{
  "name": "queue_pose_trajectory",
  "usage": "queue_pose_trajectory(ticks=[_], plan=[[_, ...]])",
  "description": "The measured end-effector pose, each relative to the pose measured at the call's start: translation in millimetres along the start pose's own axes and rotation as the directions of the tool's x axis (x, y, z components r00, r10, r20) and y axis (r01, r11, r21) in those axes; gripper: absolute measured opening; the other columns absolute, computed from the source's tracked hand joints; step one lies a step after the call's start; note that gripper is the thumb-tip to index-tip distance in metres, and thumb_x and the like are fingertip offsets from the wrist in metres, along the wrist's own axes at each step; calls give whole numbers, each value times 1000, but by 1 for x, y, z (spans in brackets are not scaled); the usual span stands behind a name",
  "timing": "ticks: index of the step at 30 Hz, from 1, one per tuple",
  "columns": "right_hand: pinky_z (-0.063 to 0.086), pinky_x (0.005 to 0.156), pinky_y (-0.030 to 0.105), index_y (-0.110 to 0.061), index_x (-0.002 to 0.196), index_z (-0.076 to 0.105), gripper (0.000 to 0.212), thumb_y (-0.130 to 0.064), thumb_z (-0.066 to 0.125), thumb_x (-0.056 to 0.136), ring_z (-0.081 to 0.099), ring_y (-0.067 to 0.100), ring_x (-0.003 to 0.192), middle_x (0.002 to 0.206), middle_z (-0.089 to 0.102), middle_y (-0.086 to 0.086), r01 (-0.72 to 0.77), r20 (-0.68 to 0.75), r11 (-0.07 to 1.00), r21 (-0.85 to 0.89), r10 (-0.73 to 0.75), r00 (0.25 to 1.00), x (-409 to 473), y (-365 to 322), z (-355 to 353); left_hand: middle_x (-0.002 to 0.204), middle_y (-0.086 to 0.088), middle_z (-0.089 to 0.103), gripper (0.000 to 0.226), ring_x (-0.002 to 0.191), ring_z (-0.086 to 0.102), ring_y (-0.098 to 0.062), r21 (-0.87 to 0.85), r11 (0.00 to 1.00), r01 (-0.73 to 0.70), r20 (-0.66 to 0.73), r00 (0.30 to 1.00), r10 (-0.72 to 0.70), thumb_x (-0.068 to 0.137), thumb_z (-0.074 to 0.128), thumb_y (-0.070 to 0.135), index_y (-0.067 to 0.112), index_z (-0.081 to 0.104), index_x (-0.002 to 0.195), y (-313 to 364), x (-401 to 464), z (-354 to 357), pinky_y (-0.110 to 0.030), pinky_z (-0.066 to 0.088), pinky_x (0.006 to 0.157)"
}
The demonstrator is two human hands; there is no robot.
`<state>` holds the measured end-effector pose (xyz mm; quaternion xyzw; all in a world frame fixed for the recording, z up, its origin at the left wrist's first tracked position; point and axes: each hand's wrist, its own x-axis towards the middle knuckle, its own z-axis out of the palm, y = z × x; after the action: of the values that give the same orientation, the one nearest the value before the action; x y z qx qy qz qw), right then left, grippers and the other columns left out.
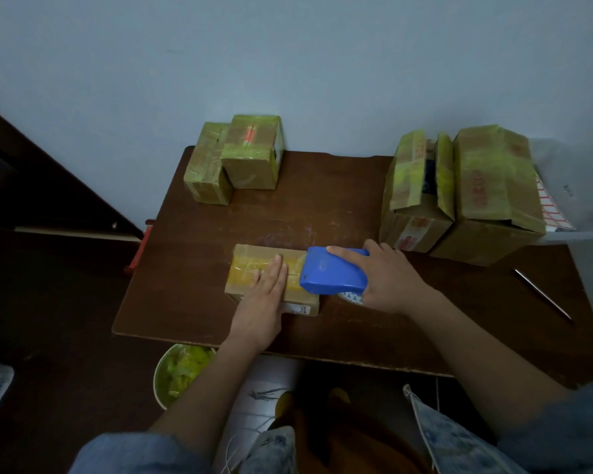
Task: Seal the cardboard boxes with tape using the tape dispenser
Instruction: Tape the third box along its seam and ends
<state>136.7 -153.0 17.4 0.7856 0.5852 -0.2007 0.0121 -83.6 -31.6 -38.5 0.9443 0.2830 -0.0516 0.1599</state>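
Cardboard box (pixel 254 268): lies flat near the front edge of the brown table (pixel 322 206), yellow tape across its top.
Left hand (pixel 266 295): fingers straight, pressing flat on the box top.
Right hand (pixel 380 278): wrapped around the blue tape dispenser (pixel 332 273), forefinger stretched along its upper edge.
Dispenser: front end on the box's right end.
Back left: two taped boxes (pixel 235 159), touching.
Back right: two larger boxes (pixel 459 189), flaps partly open.

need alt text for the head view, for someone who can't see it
A person's right hand grips a blue tape dispenser at the end of a small cardboard box while the left hand presses flat on top. Taped boxes and open boxes sit behind on the brown table.
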Motion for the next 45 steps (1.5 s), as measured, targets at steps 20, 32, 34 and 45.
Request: queue_pose_trajectory(ticks=[20,32,34,45], plan=[[29,85,33,-56,149,-5,92,-30,58,88,29,16,93,115,30,2,-6,-3,994,111,6,1000,-4,-11,12,154,0,-32,64,141,-27,-14,211,977,5,95,995,-26,92,7,64,45,-35,136,-19,4,-2,-43,-12,117],[27,78,31,-60,142,-15,94,-31,56,89,34,16,84,102,26,-1,68,20,998,16,-68,997,-12,24,5,153,6,-29,67,145,-19,-11,166,986,5,120,992,-25,98,33,52,46,-17,143,-23,9,-5,-42,-13,117],[27,78,30,-60,140,-18,95,-33,57,89,33,16,84,102,26,-1,80,15,997,9,-80,997,-13,25,6,153,5,-29,67,145,-20,-11,173,985,10,130,991,-32,98,33,52,47,-18,142,-22,9,-6,-42,-13,117],[29,65,27,-61,144,-7,97,-22,61,87,36,10,75,99,32,-1,78,69,978,192,-93,993,-16,35,13,154,0,-33,67,145,-23,-15,228,974,11,171,984,-52,101,33,50,52,-18,145,-14,5,-11,-50,-10,119]])
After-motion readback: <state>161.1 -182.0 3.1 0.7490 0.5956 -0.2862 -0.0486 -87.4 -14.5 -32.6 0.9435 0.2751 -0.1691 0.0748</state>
